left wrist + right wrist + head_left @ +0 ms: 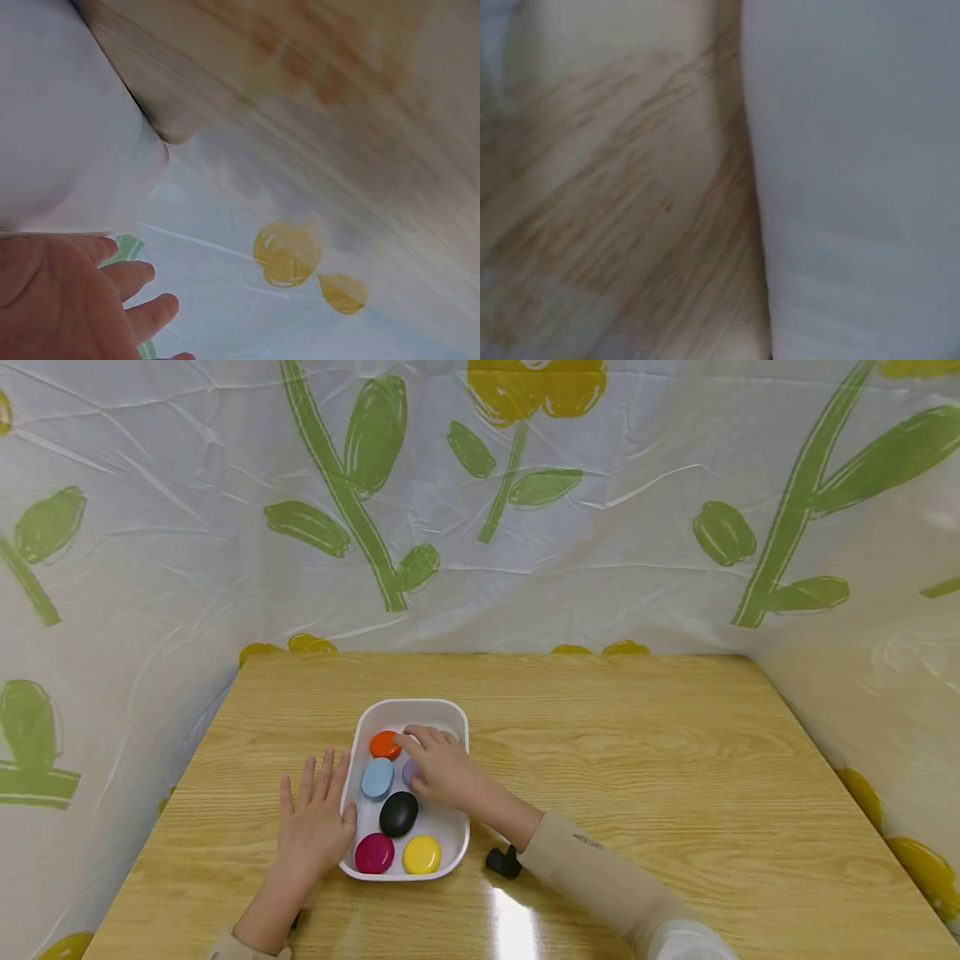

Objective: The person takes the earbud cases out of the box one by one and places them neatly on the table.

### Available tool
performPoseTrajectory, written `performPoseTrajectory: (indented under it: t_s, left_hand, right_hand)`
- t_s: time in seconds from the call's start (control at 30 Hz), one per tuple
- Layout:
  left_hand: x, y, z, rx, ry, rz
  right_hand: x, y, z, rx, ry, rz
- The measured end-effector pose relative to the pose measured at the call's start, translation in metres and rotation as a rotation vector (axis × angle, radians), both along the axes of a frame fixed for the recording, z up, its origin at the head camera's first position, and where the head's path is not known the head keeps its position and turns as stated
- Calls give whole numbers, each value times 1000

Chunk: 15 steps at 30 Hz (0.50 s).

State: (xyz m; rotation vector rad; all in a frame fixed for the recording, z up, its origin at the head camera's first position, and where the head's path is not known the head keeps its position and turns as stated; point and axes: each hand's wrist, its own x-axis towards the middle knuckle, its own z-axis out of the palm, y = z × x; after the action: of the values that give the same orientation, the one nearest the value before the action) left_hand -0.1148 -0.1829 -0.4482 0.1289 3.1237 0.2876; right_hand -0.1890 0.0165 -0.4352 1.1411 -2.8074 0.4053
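Purple piece [409,772], sleeve lettering [588,840] illegible

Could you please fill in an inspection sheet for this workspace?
Surface: wooden table, with a bright reflection near its front.
Job's things: white tray holding an orange piece, light blue piece, purple piece, black piece, magenta piece and yellow piece; possibly more hidden.
Clutter: black item by the right sleeve, identity unclear.
Hands: left hand straight-fingered against the tray's left side; right hand inside the tray over the purple piece, grip unclear.
Cables: nothing seen.
Surroundings: white sheeting printed with green leaves and yellow flowers.
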Motion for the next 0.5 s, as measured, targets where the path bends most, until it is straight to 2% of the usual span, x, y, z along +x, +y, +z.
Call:
performPoseTrajectory:
  t_s: [0.23,0.5]
  left_hand:
    - [0,0,2,12,-6,-3]
    - [0,1,3,20,-19,1]
  right_hand:
    - [-6,-8,-9,101,-17,78]
    - [-7,-14,-14,211,-57,71]
